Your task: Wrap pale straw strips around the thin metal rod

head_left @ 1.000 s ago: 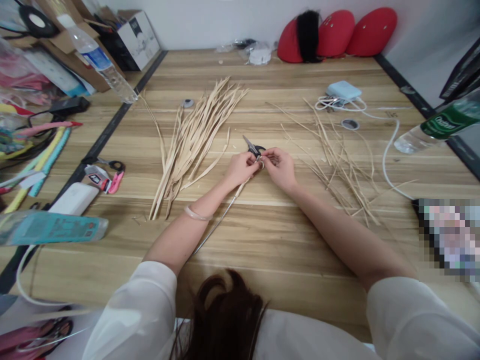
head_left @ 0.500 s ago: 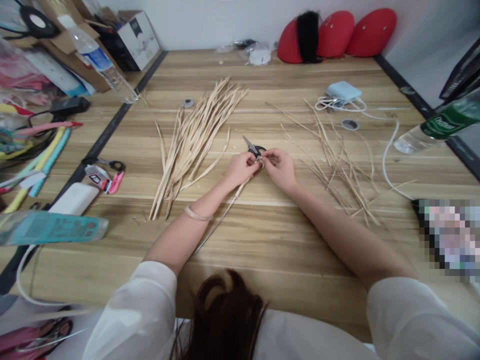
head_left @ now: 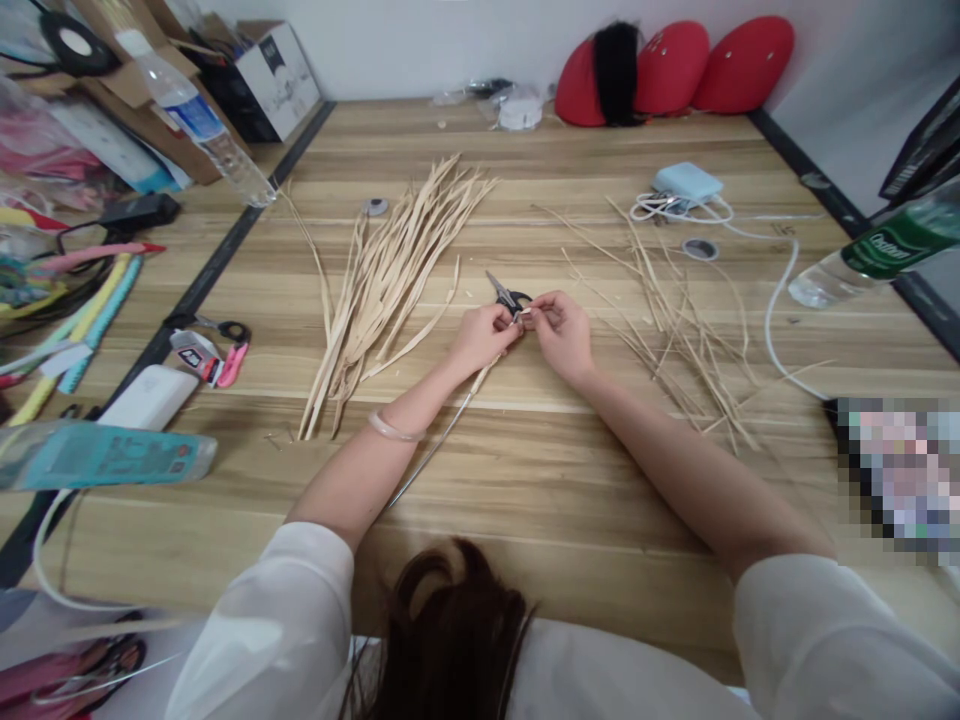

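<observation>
My left hand is closed around a thin metal rod, which slants down toward the table's near edge. Pale straw covering shows on the rod just below that hand. With fingertips pinched, my right hand grips a narrow straw strip beside the left fingers. Most of the strip is hidden by the fingers. Right behind both hands lie black-handled scissors, blades pointing away to the left. A bundle of flat dried straw strips is spread left of my hands.
Thinner loose stalks are scattered on the right. Beyond them are a light-blue charger with a white cable, a tape roll and a green-labelled bottle. A power bank and pink cutter lie left. Red caps stand behind.
My right hand has shifted very slightly up and away from the left fingers, drawing the straw strip into view. My left hand and the rod stay in place.
</observation>
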Motion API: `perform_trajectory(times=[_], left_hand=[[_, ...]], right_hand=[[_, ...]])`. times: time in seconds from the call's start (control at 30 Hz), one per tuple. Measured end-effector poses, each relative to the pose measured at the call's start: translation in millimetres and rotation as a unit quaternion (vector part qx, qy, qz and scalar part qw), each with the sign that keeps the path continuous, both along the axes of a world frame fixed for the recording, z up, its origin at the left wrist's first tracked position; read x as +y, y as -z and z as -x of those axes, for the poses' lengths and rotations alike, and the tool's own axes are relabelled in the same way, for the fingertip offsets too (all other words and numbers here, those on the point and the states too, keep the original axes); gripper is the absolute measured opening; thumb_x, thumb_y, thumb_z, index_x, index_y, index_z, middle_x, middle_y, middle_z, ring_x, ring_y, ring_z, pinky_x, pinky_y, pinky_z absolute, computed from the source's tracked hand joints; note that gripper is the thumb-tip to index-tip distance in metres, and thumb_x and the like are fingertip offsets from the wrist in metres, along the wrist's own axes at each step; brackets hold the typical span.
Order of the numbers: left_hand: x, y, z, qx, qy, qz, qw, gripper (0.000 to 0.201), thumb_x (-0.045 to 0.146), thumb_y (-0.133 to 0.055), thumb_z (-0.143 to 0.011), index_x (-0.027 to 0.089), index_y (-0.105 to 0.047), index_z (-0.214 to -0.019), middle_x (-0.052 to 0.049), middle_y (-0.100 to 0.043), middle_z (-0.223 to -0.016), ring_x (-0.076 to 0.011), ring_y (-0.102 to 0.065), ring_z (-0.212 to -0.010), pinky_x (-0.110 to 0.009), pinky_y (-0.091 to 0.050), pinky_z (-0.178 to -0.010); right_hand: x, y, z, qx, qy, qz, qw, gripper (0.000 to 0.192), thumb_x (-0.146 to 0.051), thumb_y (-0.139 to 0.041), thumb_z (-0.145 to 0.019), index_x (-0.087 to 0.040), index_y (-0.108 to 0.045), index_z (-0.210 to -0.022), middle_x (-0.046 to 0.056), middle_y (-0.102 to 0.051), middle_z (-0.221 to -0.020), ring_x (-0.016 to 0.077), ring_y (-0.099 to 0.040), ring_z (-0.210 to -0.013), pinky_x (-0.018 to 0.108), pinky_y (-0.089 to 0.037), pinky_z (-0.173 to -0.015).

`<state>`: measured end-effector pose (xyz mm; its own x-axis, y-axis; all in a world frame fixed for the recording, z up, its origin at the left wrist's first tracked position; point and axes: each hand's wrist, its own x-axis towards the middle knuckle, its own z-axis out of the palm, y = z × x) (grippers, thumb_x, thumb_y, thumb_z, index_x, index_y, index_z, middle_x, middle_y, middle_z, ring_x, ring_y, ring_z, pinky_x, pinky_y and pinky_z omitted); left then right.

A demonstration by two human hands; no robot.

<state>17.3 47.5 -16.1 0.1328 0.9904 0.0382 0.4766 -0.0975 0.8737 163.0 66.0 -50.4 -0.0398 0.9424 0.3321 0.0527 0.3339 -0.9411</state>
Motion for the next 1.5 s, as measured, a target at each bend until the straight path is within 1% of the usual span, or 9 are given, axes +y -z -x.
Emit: perform_trajectory(times=[0.23,0.47,0.67,0.77,0.93,1.17,1.33,1.5], left_hand=[[0,-1.3,-1,0.003,0.000,-0.004,1.000,0.019,0.032,-0.061,-0.075,0.016,-0.055,-0.067,0.000,-0.059,-0.055,-0.0132,-0.059,-0.047,-0.023,-0.040,-0.050],[-1,-2.8,-1,-0.004,-0.002,0.003,1.000,0.018,0.030,-0.062,-0.074,0.017,-0.053,-0.066,0.001,-0.058,-0.054,-0.0125,-0.059,-0.046,-0.023,-0.040,-0.049],[0,0.0,0,0.002,-0.002,-0.007,1.000,0.017,0.031,-0.061,-0.074,0.017,-0.054,-0.068,0.001,-0.059,-0.052,-0.0122,-0.058,-0.046,-0.023,-0.041,-0.051],[0,-0.2,0,0.004,-0.002,-0.004,1.000,0.016,0.030,-0.060,-0.074,0.017,-0.055,-0.068,0.001,-0.059,-0.053,-0.0123,-0.059,-0.047,-0.023,-0.042,-0.051],[0,-0.8,0,0.011,0.000,-0.003,1.000,0.014,0.028,-0.059,-0.074,0.017,-0.055,-0.068,0.000,-0.059,-0.053,-0.0121,-0.059,-0.048,-0.022,-0.042,-0.052],[1,1.7,1,0.011,0.003,-0.006,1.000,0.011,0.027,-0.057,-0.074,0.017,-0.056,-0.069,0.000,-0.061,-0.057,-0.0115,-0.059,-0.049,-0.022,-0.043,-0.053],[2,1.5,1,0.009,0.003,-0.004,1.000,0.011,0.026,-0.057,-0.074,0.016,-0.056,-0.069,-0.001,-0.060,-0.057,-0.0128,-0.059,-0.048,-0.023,-0.043,-0.053],[2,2.5,1,0.007,0.007,-0.005,1.000,0.013,0.028,-0.057,-0.075,0.016,-0.056,-0.070,0.000,-0.060,-0.057,-0.0120,-0.059,-0.048,-0.023,-0.043,-0.053]], right_hand=[[1,-0.7,-2,-0.048,0.028,-0.018,0.998,0.005,-0.024,-0.056,-0.082,-0.021,-0.055,-0.086,0.003,-0.065,-0.081,0.0149,-0.063,-0.072,0.029,-0.050,-0.063],[0,-2.9,-2,-0.041,0.031,-0.016,0.999,0.007,-0.026,-0.057,-0.081,-0.021,-0.055,-0.086,0.002,-0.064,-0.081,0.0147,-0.063,-0.072,0.029,-0.050,-0.063],[-2,-6.3,0,-0.008,0.019,-0.009,1.000,0.009,-0.020,-0.060,-0.076,-0.021,-0.055,-0.083,0.001,-0.063,-0.080,0.0136,-0.063,-0.072,0.028,-0.050,-0.065],[-2,-6.7,1,-0.006,0.022,-0.005,1.000,0.010,-0.021,-0.061,-0.076,-0.021,-0.055,-0.083,0.001,-0.062,-0.077,0.0133,-0.062,-0.071,0.028,-0.050,-0.066],[-3,-7.0,0,-0.027,0.031,-0.014,0.999,0.008,-0.023,-0.061,-0.077,-0.021,-0.056,-0.083,0.000,-0.063,-0.077,0.0128,-0.061,-0.070,0.027,-0.048,-0.064],[-4,-7.3,-1,-0.045,0.042,-0.036,0.997,0.007,-0.026,-0.057,-0.082,-0.022,-0.054,-0.087,0.000,-0.063,-0.079,0.0134,-0.063,-0.075,0.028,-0.049,-0.068],[-4,-8.5,-2,-0.053,0.048,-0.036,0.997,0.008,-0.030,-0.054,-0.085,-0.023,-0.053,-0.089,0.000,-0.064,-0.079,0.0134,-0.063,-0.074,0.028,-0.048,-0.066],[-6,-11.5,-1,-0.055,0.061,-0.039,0.996,0.007,-0.029,-0.053,-0.085,-0.022,-0.053,-0.088,0.001,-0.063,-0.078,0.0139,-0.062,-0.074,0.028,-0.047,-0.064]])
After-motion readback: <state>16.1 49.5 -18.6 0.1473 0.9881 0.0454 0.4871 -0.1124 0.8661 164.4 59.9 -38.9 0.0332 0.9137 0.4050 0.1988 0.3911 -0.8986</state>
